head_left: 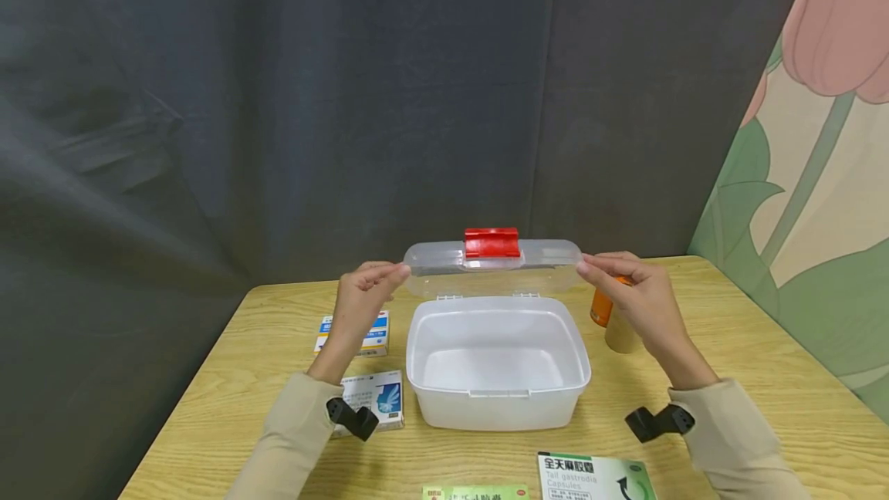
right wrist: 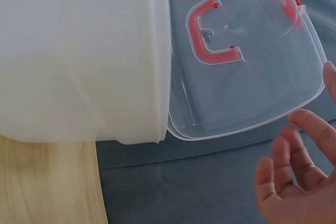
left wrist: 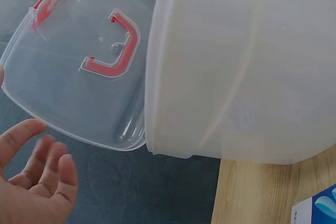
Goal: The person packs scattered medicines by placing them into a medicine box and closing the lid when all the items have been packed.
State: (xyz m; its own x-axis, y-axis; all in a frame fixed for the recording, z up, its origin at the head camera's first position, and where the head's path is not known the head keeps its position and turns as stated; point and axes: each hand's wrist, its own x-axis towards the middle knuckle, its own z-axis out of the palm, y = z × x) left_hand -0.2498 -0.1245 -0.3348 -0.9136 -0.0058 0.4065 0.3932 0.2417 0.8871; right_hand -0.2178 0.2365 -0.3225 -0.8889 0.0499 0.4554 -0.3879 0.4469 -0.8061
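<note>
A white plastic box stands on the table with its clear lid raised at the back hinges. A red latch sits on the lid's front edge, and a red carrying handle shows on its top in the wrist views. My left hand pinches the lid's left corner between thumb and index finger; the other fingers stay off it. At the opposite corner, my right hand pinches the lid the same way. Inside, the visible floor of the box is bare.
Left of the box lie a blue-and-white carton and a white carton with a blue panel. An orange bottle and a tan cylinder stand at right. In front lie a green carton and a white-green capsule carton.
</note>
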